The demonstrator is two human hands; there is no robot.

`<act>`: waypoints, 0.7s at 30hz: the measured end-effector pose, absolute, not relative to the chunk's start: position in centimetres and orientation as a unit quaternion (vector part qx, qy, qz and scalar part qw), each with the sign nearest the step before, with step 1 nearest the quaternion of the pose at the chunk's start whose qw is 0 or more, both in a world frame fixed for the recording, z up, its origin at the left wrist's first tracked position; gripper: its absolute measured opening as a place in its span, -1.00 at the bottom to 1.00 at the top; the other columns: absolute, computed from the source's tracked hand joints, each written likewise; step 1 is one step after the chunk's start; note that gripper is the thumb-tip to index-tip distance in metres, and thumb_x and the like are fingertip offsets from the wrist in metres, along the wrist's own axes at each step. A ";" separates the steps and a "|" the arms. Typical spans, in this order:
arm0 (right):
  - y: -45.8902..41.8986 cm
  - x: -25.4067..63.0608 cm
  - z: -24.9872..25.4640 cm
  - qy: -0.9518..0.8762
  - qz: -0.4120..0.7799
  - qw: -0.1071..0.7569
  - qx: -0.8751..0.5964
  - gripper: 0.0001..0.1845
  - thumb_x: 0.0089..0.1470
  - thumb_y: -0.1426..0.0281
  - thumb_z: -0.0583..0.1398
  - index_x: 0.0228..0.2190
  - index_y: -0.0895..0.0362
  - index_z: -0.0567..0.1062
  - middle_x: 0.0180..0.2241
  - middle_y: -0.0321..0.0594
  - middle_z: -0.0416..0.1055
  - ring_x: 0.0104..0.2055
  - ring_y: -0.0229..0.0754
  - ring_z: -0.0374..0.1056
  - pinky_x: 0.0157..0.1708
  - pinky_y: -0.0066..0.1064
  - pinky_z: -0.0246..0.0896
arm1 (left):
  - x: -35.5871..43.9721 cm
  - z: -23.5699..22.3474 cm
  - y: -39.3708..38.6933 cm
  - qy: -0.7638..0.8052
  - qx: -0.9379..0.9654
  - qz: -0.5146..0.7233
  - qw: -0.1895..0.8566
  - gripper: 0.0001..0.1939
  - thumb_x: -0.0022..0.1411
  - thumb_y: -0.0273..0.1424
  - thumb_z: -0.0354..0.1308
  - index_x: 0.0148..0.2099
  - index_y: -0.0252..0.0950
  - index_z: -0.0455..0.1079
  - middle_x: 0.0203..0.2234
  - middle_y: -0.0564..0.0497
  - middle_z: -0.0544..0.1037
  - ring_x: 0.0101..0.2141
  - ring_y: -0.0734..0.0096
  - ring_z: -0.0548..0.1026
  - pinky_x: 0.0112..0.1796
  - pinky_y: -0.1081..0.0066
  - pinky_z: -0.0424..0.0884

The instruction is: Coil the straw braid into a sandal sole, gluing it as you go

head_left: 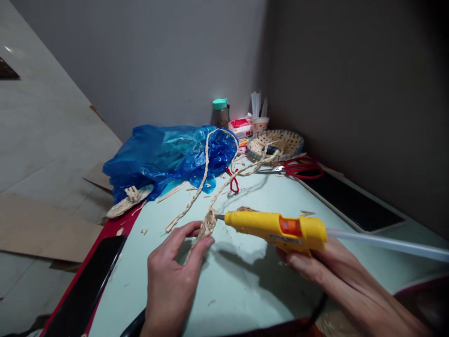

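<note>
Between the thumb and fingers of my left hand is a small coiled piece of braided straw, held up on edge. From it a long straw braid runs back across the table and loops near the blue bag. My right hand grips a yellow hot glue gun by its handle. The gun's metal nozzle points left and meets, or nearly meets, the coil's upper edge. A clear glue stick sticks out of the gun's rear. My right fingers are partly hidden behind the gun.
A blue plastic bag lies at the back left, a woven straw piece beside it. Behind stand a green-capped jar, a cup of glue sticks and a round basket. Red-handled scissors and a black tablet lie right; a phone left.
</note>
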State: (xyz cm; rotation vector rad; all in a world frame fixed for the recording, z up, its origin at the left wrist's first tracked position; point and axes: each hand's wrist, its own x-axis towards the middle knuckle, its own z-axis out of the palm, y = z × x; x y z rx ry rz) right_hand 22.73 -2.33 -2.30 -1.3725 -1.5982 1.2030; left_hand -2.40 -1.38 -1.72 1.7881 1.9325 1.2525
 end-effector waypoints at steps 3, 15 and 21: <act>-2.4 22.4 -1.3 -0.604 0.452 0.362 -0.547 -0.48 0.13 -0.10 0.15 -0.02 -0.14 0.60 0.05 -0.21 0.51 0.20 0.31 0.25 0.16 0.05 0.26 | -2.0 -1.8 -1.4 0.661 0.598 0.437 0.120 -0.79 0.12 -0.20 0.30 -0.19 -0.13 0.59 -0.29 0.08 0.70 -0.19 0.20 0.64 -0.11 0.33 0.49; -2.4 22.6 -0.8 -0.598 0.429 0.376 -0.563 -0.52 0.10 -0.11 0.18 -0.12 -0.14 0.65 0.03 -0.25 0.53 0.12 0.25 0.31 0.12 -0.07 0.33 | -2.2 -2.0 -1.3 0.655 0.606 0.438 0.111 -0.80 0.14 -0.23 0.30 -0.17 -0.11 0.59 -0.24 0.11 0.70 -0.16 0.24 0.63 -0.09 0.37 0.47; -2.2 23.0 -1.6 -0.647 0.374 0.378 -0.547 -0.55 0.14 -0.11 0.13 -0.13 -0.19 0.65 0.01 -0.30 0.55 0.06 0.19 0.40 0.05 -0.07 0.43 | -2.1 -1.5 -1.1 0.662 0.597 0.439 0.109 -0.78 0.08 -0.23 0.30 -0.21 -0.12 0.62 -0.25 0.10 0.71 -0.18 0.22 0.65 -0.13 0.37 0.51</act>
